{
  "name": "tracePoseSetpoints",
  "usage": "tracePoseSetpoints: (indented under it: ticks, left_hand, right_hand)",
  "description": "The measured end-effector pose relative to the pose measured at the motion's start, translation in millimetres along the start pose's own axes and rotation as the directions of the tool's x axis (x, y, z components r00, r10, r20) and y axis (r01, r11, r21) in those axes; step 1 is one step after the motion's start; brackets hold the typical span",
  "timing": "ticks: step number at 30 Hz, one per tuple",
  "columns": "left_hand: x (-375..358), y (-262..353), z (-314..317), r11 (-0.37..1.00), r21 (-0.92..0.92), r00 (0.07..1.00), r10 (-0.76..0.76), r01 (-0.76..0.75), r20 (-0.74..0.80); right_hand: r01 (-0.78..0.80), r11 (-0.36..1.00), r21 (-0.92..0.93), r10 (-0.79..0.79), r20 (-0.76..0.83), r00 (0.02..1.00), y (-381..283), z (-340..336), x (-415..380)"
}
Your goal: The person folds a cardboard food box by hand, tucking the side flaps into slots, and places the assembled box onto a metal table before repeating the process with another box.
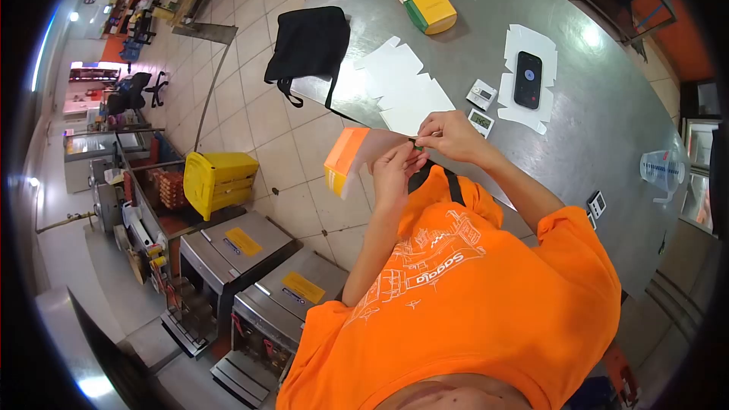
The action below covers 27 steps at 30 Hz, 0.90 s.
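In front of my chest, off the table's edge, I hold a folding carton (348, 153) with orange, yellow and pale panels. My left hand (392, 171) is closed on its near end. My right hand (448, 137) pinches a small dark green part at the same end, its fingertips close to the left ones. My fingers hide part of that end. Two small white digital timers (480, 122) lie just beyond my right hand. Flat white carton blanks (406, 83) rest on the steel table farther off.
The steel table (600, 129) carries a phone (529, 80) on a white blank, printed cartons (430, 10), a clear measuring jug (663, 169) and another timer (597, 203). A black bag (307, 45) sits at the table's left edge. A yellow bin (220, 182) stands left, near steel appliances (235, 250).
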<state>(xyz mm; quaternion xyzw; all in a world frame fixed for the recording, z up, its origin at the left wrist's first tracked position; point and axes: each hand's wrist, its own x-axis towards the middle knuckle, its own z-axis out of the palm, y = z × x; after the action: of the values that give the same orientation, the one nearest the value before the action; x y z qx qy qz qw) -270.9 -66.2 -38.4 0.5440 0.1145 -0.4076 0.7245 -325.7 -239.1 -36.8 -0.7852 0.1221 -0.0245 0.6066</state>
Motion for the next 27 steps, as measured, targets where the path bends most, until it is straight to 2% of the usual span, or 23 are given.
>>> tracePoseSetpoints:
  ticks: [4, 20, 23, 27]
  left_hand:
    - [-0.1, -1.9, 0.1, 0.997, -0.083, 1.000, -0.005, 0.004, -0.005]
    - [-12.7, 0.7, 7.7, 0.993, -0.068, 0.992, 0.090, -0.096, -0.083]
    - [-15.4, -0.2, 7.4, 0.989, -0.093, 0.991, 0.104, -0.112, -0.089]
    - [-19.3, 2.1, 11.5, 0.987, -0.113, 0.990, 0.104, -0.114, -0.098]
  right_hand:
    - [0.040, 0.998, -0.042, -0.040, 0.001, 0.999, -3.4, -0.6, 0.8]
    - [0.125, 0.989, -0.082, -0.127, -0.017, 0.992, -13.0, 2.9, -3.1]
    - [0.265, 0.951, -0.161, -0.273, -0.029, 0.962, -12.9, 7.0, -6.9]
    - [0.359, 0.912, -0.198, -0.366, 0.004, 0.931, -12.7, 8.4, -9.4]
